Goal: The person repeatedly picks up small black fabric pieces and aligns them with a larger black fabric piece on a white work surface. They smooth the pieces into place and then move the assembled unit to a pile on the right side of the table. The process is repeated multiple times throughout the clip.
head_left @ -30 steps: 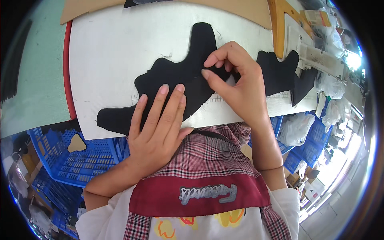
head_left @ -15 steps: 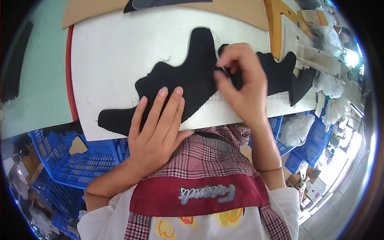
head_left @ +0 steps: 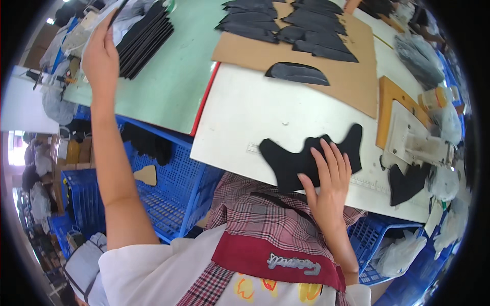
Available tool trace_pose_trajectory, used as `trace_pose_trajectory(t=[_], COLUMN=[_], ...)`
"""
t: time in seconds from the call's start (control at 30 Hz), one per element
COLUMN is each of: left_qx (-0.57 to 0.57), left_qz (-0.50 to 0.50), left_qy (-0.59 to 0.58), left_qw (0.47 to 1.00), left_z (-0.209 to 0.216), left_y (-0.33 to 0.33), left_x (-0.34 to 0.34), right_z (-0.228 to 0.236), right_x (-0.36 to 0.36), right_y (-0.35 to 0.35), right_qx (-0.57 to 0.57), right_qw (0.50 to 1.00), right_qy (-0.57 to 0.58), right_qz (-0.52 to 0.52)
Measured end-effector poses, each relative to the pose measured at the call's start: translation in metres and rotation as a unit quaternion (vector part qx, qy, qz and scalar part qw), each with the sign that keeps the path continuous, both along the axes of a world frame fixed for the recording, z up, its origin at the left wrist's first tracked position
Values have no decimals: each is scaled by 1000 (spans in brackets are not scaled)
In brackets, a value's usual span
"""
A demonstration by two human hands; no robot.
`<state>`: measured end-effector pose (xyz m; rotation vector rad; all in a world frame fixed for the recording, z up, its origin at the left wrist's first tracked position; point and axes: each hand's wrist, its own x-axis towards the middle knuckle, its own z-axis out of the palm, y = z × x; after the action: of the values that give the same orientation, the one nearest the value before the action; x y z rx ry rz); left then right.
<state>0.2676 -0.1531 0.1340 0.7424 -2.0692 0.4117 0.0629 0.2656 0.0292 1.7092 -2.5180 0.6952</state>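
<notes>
My right hand (head_left: pixel 331 188) lies with fingers spread on a black cut-out piece of fabric (head_left: pixel 286 166), near the front edge of the white table (head_left: pixel 240 117). My left hand (head_left: pixel 101 58) is stretched out to the far left, over the green table, beside a row of stacked black fabric pieces (head_left: pixel 145 43). Its fingers are closed on a thin dark piece (head_left: pixel 118 14), seen almost edge-on, so its shape is unclear. Another black fabric piece (head_left: pixel 406 186) lies at the right, by the sewing machine (head_left: pixel 408 145).
Beyond the white table, a brown cardboard sheet (head_left: pixel 352 76) bears several black curved pieces (head_left: pixel 255 23), with one curved piece (head_left: pixel 297 74) at its near edge. The green table (head_left: pixel 176 94) has a red edge. Blue baskets (head_left: pixel 178 178) stand below the table edge, one with a beige piece (head_left: pixel 146 175).
The view has swung left. My left hand has left the fabric and reached far left, to a dark piece. My right hand, earlier curled at the fabric's edge, now rests flat on a piece.
</notes>
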Motion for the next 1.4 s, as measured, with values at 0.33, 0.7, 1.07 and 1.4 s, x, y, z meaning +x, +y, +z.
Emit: trace_pose_trajectory(t=[0.33,0.7,1.07,1.4], left_qx=[-2,347,343,813], left_qz=[-28,-500,-493,-417], left_qy=[-71,-324,-311,84], left_qw=[997,724,737,397], left_z=[-51,-100,-93,-90], left_y=[-86,288,245,326], left_x=[-8,-100,-133,-145], right_z=[-12,15,49,26], right_x=[-76,-107,-112,-47], right_y=[-153,-137,49,36], right_qx=[-113,-265,-369,-474], right_qw=[962,948,792,705], right_qy=[235,-170,-467,-501], right_qz=[86,-47,-135,-165])
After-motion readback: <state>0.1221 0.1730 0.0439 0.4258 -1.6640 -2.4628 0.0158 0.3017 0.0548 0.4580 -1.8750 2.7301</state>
